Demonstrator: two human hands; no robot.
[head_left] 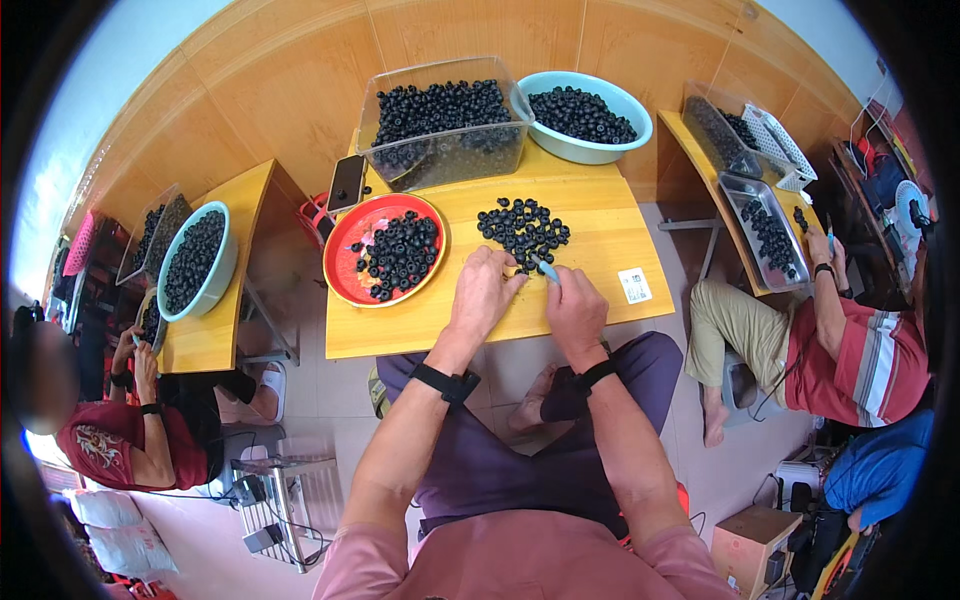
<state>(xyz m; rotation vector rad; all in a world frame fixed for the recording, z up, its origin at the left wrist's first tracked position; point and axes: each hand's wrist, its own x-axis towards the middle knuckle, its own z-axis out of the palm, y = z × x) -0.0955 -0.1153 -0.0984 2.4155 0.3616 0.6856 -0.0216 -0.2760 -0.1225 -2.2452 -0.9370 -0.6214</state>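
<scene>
A loose pile of small black round parts [524, 228], some with a hole in the middle, lies on the yellow wooden table [590, 215]. At the pile's near edge my left hand [484, 292] rests with fingers curled together; whatever is between the fingertips is hidden. Gripped in my right hand [577, 312] is a slim light-blue tool [546, 268], its tip pointing at the parts by my left fingers. The tip is too small to make out. Left of my hands, a red round tray [345, 268] holds more of the black parts.
Behind the pile stand a clear plastic bin [450, 165] and a light-blue basin [585, 150], both full of black parts. A phone [346, 182] lies at the table's left edge. A white label [634, 286] sticks near the right corner. People work at side tables left and right.
</scene>
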